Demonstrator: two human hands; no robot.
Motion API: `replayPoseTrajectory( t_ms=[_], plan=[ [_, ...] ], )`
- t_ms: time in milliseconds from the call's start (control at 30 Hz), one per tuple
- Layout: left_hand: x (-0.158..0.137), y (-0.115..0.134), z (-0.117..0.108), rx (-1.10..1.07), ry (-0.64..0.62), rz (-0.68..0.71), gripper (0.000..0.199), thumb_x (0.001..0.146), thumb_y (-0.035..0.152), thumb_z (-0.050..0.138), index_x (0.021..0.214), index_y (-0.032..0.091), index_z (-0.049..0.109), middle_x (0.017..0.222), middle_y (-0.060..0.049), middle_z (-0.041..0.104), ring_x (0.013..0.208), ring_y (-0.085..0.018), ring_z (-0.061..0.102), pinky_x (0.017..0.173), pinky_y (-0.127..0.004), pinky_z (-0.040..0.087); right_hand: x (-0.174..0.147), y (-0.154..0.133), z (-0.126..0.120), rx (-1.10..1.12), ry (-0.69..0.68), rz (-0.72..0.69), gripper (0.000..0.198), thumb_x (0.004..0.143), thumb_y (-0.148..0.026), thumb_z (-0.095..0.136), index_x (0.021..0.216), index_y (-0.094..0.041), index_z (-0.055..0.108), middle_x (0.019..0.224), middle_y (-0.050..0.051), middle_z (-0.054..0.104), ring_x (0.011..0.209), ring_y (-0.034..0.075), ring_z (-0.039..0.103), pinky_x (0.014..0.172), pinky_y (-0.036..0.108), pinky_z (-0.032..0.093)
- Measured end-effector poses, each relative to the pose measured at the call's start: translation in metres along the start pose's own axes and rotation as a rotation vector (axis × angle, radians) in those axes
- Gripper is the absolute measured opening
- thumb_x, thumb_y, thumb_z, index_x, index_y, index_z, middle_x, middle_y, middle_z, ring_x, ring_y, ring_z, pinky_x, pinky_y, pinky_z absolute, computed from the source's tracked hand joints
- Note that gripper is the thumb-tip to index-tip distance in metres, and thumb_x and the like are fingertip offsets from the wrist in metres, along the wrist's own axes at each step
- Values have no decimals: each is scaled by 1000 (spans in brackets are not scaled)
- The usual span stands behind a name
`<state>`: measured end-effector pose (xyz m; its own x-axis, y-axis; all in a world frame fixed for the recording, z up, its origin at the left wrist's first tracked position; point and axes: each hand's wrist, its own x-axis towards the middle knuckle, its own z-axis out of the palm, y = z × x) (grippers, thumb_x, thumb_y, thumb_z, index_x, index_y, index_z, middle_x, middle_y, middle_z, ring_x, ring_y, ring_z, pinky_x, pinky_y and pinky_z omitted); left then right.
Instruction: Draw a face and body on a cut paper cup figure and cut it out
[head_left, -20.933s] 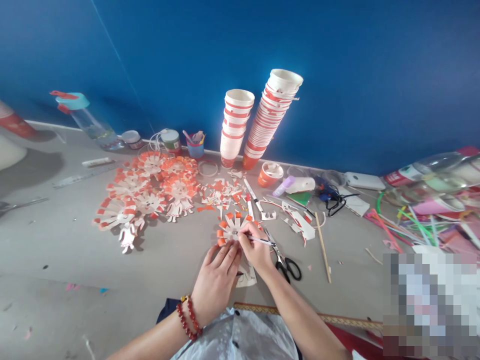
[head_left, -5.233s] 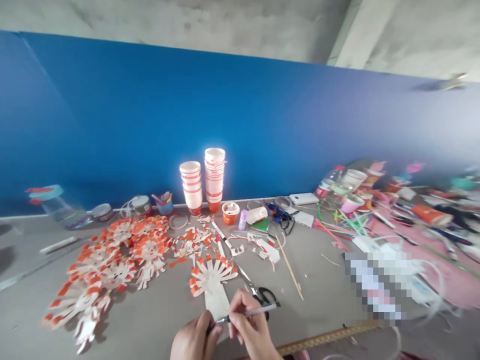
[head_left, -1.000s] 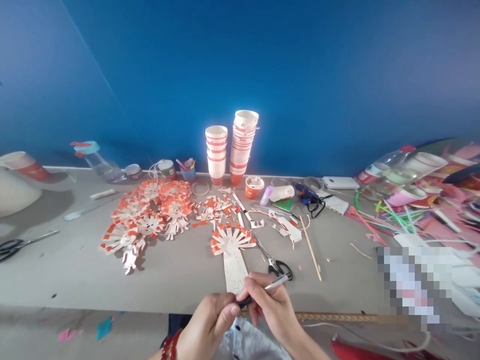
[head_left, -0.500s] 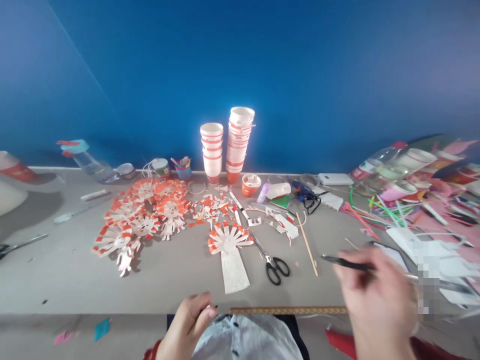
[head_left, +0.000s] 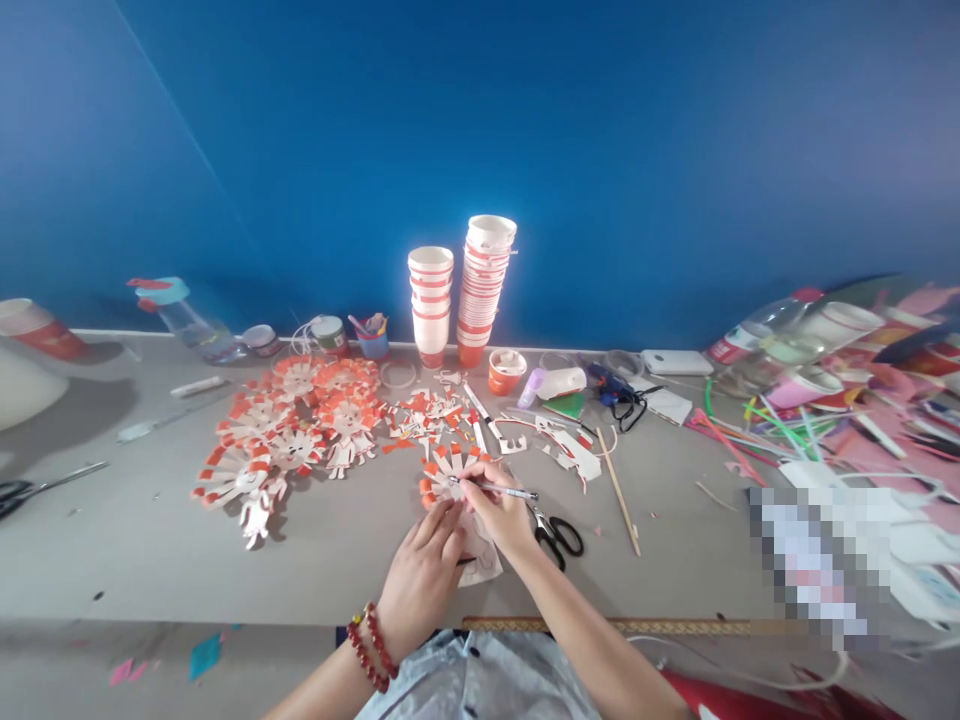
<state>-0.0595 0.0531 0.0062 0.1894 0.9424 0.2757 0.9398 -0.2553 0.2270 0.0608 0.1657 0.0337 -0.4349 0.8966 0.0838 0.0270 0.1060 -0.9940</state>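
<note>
At the near side of the grey table (head_left: 337,570), I have both hands over one fringed paper cutout (head_left: 442,487), which lies flat straight ahead of me, its orange-tipped strips fanned out at the far end and a pale, drawn-on strip running toward the body. My left hand (head_left: 421,572) lies palm down on it, fingers stretched and close together; a slim dark tip pokes out beside it, and I cannot tell whether the hand grips that. My right hand (head_left: 504,515) is closed around a pen (head_left: 510,491) in a writing grip, the point at the middle of the fan. Scissors (head_left: 541,520) lie just right of that hand, with a wooden stick (head_left: 619,492) further right. Beyond the cutout I see loose paper scraps (head_left: 431,415); to the left sits a pile of similar cutouts (head_left: 296,448). Two cup stacks (head_left: 431,325) stand near the blue wall (head_left: 337,150).
</note>
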Motion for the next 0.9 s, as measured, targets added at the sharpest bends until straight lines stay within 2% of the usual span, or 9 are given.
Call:
replayPoseTrajectory(
  t_ms=[200,333,533,900],
  plan=[
    [0,0,-3,9,-10,31,34,89,8,53,123,12,59,146,-14,56,137,-30,50,107,-46,50,5,16,2,-147,0,-82,6,87,-23,55,90,-20,60,80,2,66,73,17,63,65,26,48],
    [0,-1,-2,0,11,27,34,91,9,52,123,14,59,146,-13,56,138,-27,49,110,-44,47,7,21,4,-229,18,-134,3,82,-19,55,81,-22,57,72,-1,61,64,16,58,59,25,44],
    [-1,-2,-1,-5,-13,33,32,92,11,51,123,14,60,148,-13,53,138,-27,48,111,-43,46,8,24,6,-276,103,-161,13,82,-17,52,71,-23,51,60,-4,51,52,13,49,51,23,39],
    [-1,-2,-1,-26,-13,35,28,95,15,50,121,14,61,146,-14,56,137,-28,49,110,-45,46,11,29,5,-325,60,-171,16,85,-18,51,69,-22,49,62,-3,53,53,13,50,53,24,39]
  ],
)
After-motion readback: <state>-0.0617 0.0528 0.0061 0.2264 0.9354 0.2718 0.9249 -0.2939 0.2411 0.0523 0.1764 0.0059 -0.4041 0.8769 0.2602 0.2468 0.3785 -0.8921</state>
